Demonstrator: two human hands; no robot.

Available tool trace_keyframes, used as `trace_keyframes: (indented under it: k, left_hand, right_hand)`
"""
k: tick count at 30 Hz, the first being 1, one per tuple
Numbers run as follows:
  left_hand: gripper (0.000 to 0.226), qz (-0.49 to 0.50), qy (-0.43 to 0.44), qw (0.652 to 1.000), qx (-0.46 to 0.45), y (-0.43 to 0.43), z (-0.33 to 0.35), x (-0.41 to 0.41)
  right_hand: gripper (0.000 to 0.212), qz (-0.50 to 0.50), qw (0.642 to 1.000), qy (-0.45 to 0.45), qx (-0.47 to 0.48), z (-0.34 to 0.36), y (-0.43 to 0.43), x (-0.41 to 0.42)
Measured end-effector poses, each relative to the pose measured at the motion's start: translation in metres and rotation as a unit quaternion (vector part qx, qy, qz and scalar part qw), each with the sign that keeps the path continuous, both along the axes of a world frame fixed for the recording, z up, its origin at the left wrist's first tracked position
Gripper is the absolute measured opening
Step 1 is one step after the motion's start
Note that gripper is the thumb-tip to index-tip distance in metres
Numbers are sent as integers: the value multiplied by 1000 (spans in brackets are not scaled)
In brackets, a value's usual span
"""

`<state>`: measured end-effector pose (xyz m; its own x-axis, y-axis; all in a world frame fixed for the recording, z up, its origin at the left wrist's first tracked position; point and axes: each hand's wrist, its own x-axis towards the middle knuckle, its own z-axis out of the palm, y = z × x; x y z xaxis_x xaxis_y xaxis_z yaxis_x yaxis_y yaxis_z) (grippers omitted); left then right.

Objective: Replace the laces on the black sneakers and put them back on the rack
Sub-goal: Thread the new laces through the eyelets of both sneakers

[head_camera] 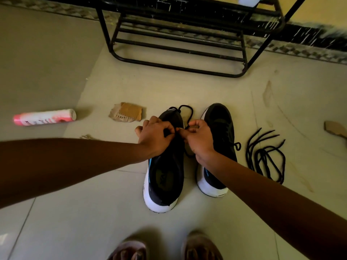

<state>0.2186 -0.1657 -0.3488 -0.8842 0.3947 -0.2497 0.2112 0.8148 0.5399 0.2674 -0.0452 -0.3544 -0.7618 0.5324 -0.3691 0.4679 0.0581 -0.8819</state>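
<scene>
While the pink spray can (pixel 45 117) and the torn cardboard scrap (pixel 127 111) lie well apart from the work at the left of the tiled floor (pixel 187 87), they can be ignored, since neither is in the way of the threading. Just right of the scrap, the left hand (pixel 154 135) is held over the front half of the left sneaker (pixel 165 177), its fingers curled and pinched on the black lace (pixel 187 109). A slack loop of that lace is seen lying past the toe, between the two shoes. Touching it fingertip to fingertip, the right hand (pixel 199 137) is likewise pinched on the same lace above the gap between the shoes, so the exact eyelet being worked is hidden. The step is judged to be the lacing of this shoe. It is best done with the tip gripped close to its end, the shoe steadied by the other hand, and the slack loop drawn through after each eyelet so that both ends are kept even and no twist is left. The right sneaker (pixel 219 124) stands just beside, toe toward the rack (pixel 178 51), and a small lace loop shows at its outer side, so it is judged already laced. Farther right, a tangle of loose laces (pixel 266 156) lies on the tiles; whether these are old or new cannot be told. Care is needed that they are not mixed in.
</scene>
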Motion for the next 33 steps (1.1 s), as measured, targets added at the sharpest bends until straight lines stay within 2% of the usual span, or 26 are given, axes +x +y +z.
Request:
trace_keyframes:
  k: [3, 5, 7, 9, 11, 14, 17, 20, 22, 24, 26, 28, 31, 33]
  left_hand:
    - [3, 26, -23, 999, 40, 1, 1, 0]
    - [10, 52, -42, 994, 92, 0, 1, -1]
    - [19, 68, -64, 983, 156, -2, 0, 1]
    - [21, 72, -55, 974, 206, -4, 1, 6]
    - [22, 72, -29, 962, 263, -4, 5, 10]
    - [27, 71, -30, 935, 347, -6, 16, 8]
    - [25, 90, -117, 899, 413, -9, 29, 4]
    - [21, 120, -258, 879, 382, -12, 43, 4]
    - [21, 88, -384, 860, 325, -15, 50, 4]
    - [23, -6, -524, 816, 243, -18, 55, 4]
    - [24, -128, -617, 760, 160, -19, 59, 3]
    - [24, -210, -671, 704, 102, -19, 62, -5]
    - [17, -266, -724, 634, 54, -19, 70, -22]
    - [14, -292, -726, 621, 30, -18, 75, -32]
  right_hand:
    - [45, 34, 999, 9, -35, 8, -10, 18]
    - [64, 87, 996, 19, -31, 8, -19, 35]
    - [93, 137, 989, 5, 49, 0, -27, 48]
    - [107, 168, 981, -10, 98, -2, -32, 55]
    - [101, 159, 982, -35, 97, 0, -34, 57]
    - [79, 137, 984, -66, 88, 1, -31, 58]
    - [62, 148, 977, -83, 131, 0, -26, 54]
    - [48, 132, 975, -90, 154, -3, -25, 54]
    - [42, 110, 977, -92, 157, -2, -27, 53]
    - [41, 95, 979, -92, 158, 0, -26, 50]
    - [40, 104, 976, -101, 164, 3, -24, 47]
    - [40, 111, 974, -111, 163, 4, -22, 46]
    - [41, 112, 974, -118, 160, 4, -21, 45]
    - [43, 113, 973, -124, 156, 5, -21, 45]
